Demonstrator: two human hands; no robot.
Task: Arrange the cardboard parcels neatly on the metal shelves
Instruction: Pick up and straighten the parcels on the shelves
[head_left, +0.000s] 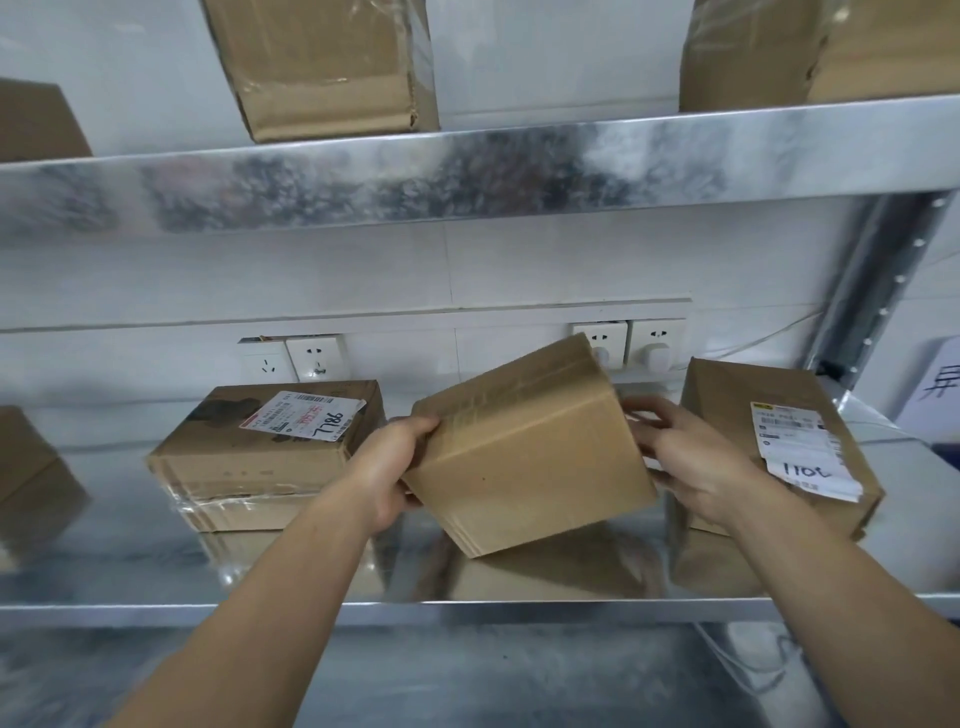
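- Grips the plain cardboard parcel (530, 452) with the left hand (395, 467): thumb over the near upper edge, fingers curled round the left side
- Cups the same parcel's right side with the right hand (691, 462), fingers and thumb bent against the cardboard, fingertips blurred
- Keeps it tilted over the lower metal shelf (467, 605), taped top face turned up and towards the wall, lowest corner pointing down at the shiny deck; touching or just clear of it, cannot tell
- Sits in the gap between two resting boxes, apart from both
- To the left, flat on the same shelf: labelled parcel (260, 467), white shipping label (304, 415) on top with handwritten digits, clear tape along its front
- To the right, partly behind the right wrist: second labelled parcel (727, 405), white label (800, 447) on its near face
- At the far left edge, cut off by the frame: another brown box (31, 483)
- Overhead, on the upper metal shelf (467, 176): three more boxes, the middle one (322, 67) wrapped in clear tape
- Behind, on the white wall: a row of wall sockets (314, 356), two with white plugs in them
- At the right: perforated steel upright (878, 280)
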